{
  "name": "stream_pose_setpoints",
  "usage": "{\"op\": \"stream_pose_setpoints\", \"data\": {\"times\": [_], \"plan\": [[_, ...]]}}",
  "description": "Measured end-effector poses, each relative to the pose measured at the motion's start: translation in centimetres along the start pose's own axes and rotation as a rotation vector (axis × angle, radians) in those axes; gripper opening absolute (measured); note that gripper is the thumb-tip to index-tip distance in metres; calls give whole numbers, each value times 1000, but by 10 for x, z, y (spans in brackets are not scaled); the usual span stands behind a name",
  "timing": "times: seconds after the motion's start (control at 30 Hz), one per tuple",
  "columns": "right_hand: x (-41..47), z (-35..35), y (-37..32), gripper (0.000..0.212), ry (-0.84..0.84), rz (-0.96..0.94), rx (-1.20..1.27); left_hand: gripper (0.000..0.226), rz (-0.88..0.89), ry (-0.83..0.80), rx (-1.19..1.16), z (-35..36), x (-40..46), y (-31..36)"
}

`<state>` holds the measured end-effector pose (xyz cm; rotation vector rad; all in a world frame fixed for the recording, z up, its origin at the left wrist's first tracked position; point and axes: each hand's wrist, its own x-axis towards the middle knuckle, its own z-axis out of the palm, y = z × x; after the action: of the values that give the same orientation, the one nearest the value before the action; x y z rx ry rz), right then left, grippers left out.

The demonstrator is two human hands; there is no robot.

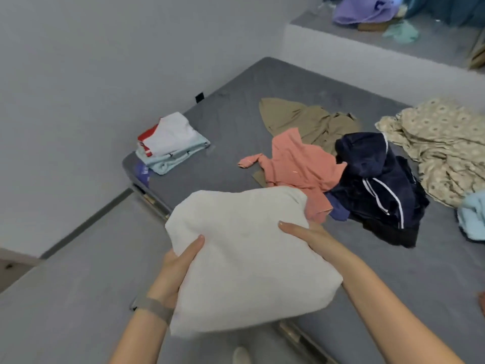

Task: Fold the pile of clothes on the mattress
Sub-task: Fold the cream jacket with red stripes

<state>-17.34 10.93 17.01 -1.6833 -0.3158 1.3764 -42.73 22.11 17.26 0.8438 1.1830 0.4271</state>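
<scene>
A folded white garment is held up in front of me over the near edge of the grey mattress. My left hand grips its left side, thumb on top. My right hand grips its right side, thumb on top and fingers hidden beneath. Beyond lies the unfolded pile: a salmon top, a navy jacket with white stripes and a khaki garment. A folded stack of white, red and light blue clothes sits at the mattress's left corner.
A beige patterned cloth and a light blue towel lie at the right. A raised grey ledge at the back carries purple and teal clothes. The wall runs along the left and grey floor lies below me.
</scene>
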Motion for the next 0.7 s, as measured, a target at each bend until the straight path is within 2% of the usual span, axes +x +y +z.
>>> {"op": "stream_pose_setpoints", "data": {"times": [0.07, 0.13, 0.27, 0.43, 0.6, 0.7], "plan": [[9, 38, -21, 34, -42, -39, -23, 49, 29, 27, -52, -34, -3, 20], [21, 67, -31, 34, -71, -45, -51, 37, 35, 48, -66, -59, -2, 32], [50, 105, -42, 36, -143, 11, -71, 61, 15, 70, -112, -94, 15, 46], [107, 137, -77, 52, -204, 23, -104, 34, -16, 124, -146, -118, 69, 75], [199, 174, -143, 40, -195, -48, -114, 37, 10, 158, -167, -146, 159, 142], [253, 193, -177, 61, -213, -11, -99, 33, 69, 167, -155, -160, 207, 183]]}}
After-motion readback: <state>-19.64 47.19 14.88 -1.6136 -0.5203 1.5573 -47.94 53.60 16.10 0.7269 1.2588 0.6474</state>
